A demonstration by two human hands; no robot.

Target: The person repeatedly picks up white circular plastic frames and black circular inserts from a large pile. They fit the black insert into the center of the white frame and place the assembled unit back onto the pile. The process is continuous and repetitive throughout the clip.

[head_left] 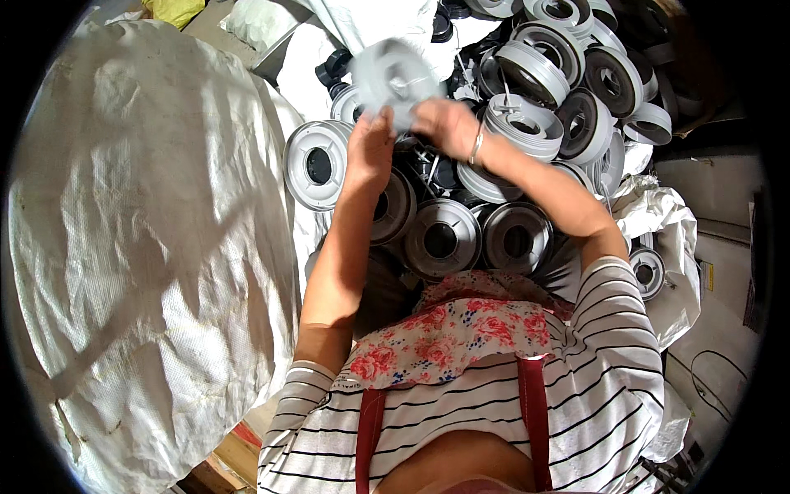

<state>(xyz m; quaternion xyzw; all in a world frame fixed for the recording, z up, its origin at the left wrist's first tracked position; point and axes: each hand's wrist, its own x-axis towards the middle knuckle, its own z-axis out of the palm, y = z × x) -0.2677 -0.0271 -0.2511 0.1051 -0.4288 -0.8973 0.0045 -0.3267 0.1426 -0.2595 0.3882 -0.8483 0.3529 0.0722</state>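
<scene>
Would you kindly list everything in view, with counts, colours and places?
Blurred round part: one, light grey, upper centre
Other round parts: many, mostly grey, centre to upper right
Small round parts: several, black, upper centre
Woven sack: one, white, left
Bag: one, yellow, top left
Crumpled sheeting: count unclear, white, right
Floral cloth: one, pale and red, across front
Shirt: one, striped black-and-white, lower centre
Straps: two, dark red, over the shirt
Bracelet: one, silvery, right wrist
Left hand: one, bare, holding the blurred part
Right hand: one, bare, beside that part
</scene>
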